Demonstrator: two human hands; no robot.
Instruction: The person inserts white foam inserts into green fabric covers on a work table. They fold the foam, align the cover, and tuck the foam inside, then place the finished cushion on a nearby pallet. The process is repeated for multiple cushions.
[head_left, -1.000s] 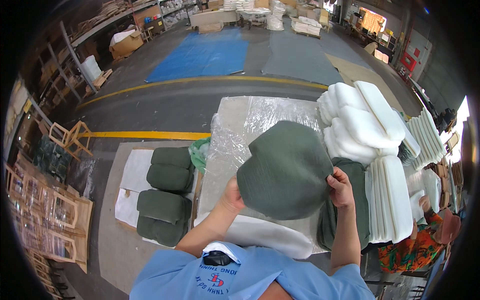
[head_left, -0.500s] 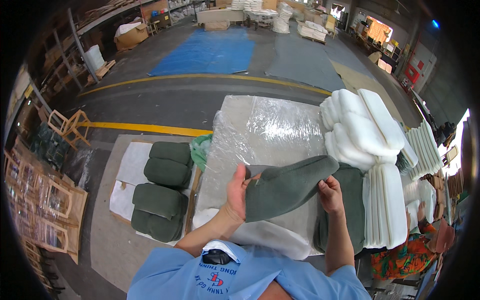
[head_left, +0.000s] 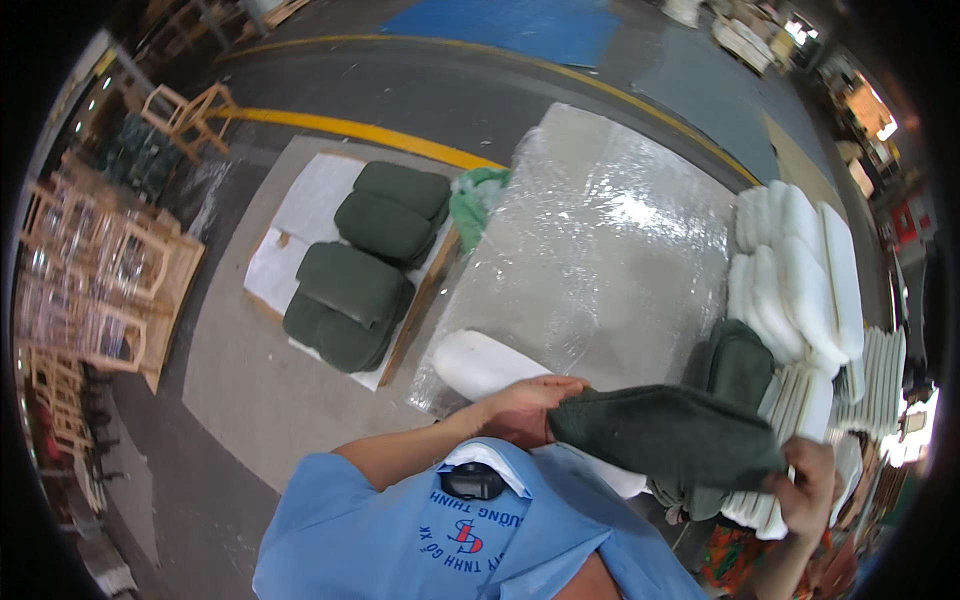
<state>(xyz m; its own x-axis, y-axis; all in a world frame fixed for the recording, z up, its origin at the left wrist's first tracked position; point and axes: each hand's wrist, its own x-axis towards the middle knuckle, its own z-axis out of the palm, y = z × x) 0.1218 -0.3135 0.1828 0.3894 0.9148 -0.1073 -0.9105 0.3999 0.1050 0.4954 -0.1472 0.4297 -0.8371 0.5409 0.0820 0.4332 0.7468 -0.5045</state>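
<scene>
A dark green fabric cushion cover [head_left: 665, 435] is stretched between my two hands in front of my body. My left hand [head_left: 535, 408] grips its left end, with part of the fingers hidden by the cloth. At the other end, my right hand [head_left: 806, 486] is closed on the cover's edge, slightly blurred. A white foam pad [head_left: 485, 364] lies under my left hand on a plastic-wrapped grey surface [head_left: 600, 270], partly hidden by the cover and my arm. More dark green covers [head_left: 738, 365] lie beyond the held one, by the white pads.
Stacked white foam pads [head_left: 790, 270] stand along the right side. On the left, green cushions [head_left: 350, 295] sit in two piles on a low board beside a green cloth bundle [head_left: 477, 205]. Wrapped wooden chair frames [head_left: 120, 280] stand at far left. A patterned orange garment shows lower right.
My view has tilted down and turned. Both hands have carried the cover lower and to the right; it now hangs more level, with my right hand further out.
</scene>
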